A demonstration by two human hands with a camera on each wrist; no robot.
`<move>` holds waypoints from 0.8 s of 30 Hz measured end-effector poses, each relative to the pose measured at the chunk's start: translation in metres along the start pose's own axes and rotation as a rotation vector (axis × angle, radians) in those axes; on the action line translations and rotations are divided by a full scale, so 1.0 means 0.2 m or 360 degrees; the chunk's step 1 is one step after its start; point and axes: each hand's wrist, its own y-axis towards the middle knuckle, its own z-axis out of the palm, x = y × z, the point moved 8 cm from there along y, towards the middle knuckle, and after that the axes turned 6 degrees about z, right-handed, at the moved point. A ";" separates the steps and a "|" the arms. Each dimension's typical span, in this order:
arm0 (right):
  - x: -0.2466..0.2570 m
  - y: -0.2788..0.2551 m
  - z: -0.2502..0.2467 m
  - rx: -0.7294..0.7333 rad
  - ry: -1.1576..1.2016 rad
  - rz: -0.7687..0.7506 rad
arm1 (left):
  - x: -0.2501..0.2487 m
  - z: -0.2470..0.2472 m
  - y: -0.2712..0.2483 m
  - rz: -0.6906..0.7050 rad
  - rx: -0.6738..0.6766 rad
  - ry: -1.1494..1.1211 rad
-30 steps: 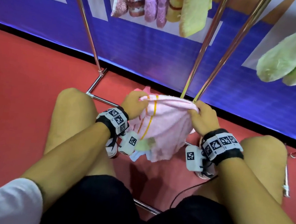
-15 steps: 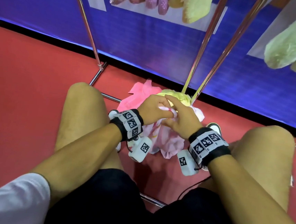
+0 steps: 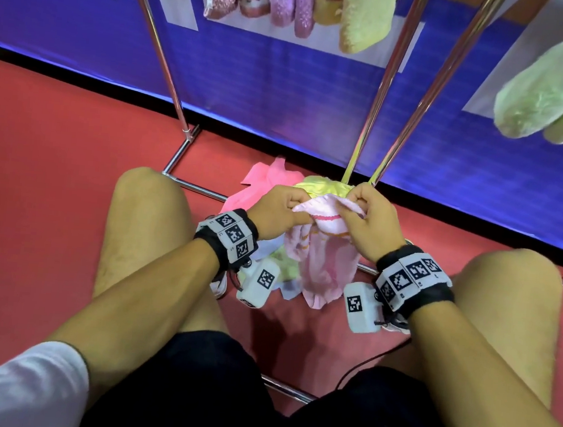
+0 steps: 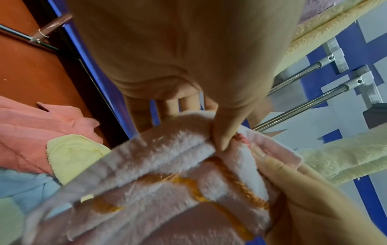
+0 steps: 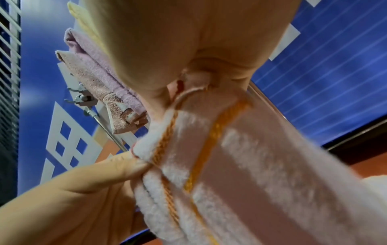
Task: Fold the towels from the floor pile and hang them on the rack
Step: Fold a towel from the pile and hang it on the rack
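Head view: at the centre of the frame the left hand [image 3: 278,209] and the right hand [image 3: 370,222] each pinch the top edge of a pink towel [image 3: 324,252] with orange stripes, thumbs pressed against curled fingers; the cloth hangs bunched between the knees. Just behind and below it lies the floor pile [image 3: 269,184] of pink, yellow and pale blue towels on the red floor [image 3: 53,174]. Chrome poles of the rack [image 3: 385,85] rise to the top of the frame, where folded pink and yellow towels [image 3: 300,1] hang; green towels [image 3: 560,85] hang at the upper right. Both wrist bands carry square black-and-white marker codes; no readable writing shows.

Left wrist view: the left hand [image 4: 188,66] fills the upper centre, its thumb [image 4: 222,132] pressing the folded towel edge [image 4: 167,157]; the right hand's fingers [image 4: 293,190] grip it at lower right. Pile towels [image 4: 41,132] lie at the left.

Right wrist view: the right hand [image 5: 178,49] pinches a corner of the striped towel [image 5: 240,165] at the centre; the left hand [image 5: 73,199] pinches it at lower left. Hung towels [image 5: 100,79] show at upper left.
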 end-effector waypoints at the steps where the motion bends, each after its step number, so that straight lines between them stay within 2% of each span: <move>1: -0.01 0.00 0.01 0.0019 -0.0007 0.0014 | -0.01 -0.01 0.00 0.0014 -0.0048 0.0027; 4: -0.04 0.01 0.00 -0.0009 0.0059 0.0019 | 0.04 -0.07 0.01 -0.0053 -0.0172 0.0071; 11: -0.04 0.03 -0.09 -0.0180 0.0066 0.0087 | 0.20 -0.18 0.02 -0.0221 -0.0096 0.0537; 14: -0.08 0.05 -0.19 -0.0343 0.0066 0.0174 | 0.28 -0.27 0.00 -0.0339 -0.0133 0.0750; 18: -0.20 0.10 -0.29 -0.0463 -0.0108 0.0264 | 0.34 -0.41 -0.04 -0.0472 -0.0363 0.0706; 24: -0.32 0.10 -0.37 -0.0562 -0.0223 0.0445 | 0.37 -0.53 -0.07 -0.0461 -0.0628 0.0562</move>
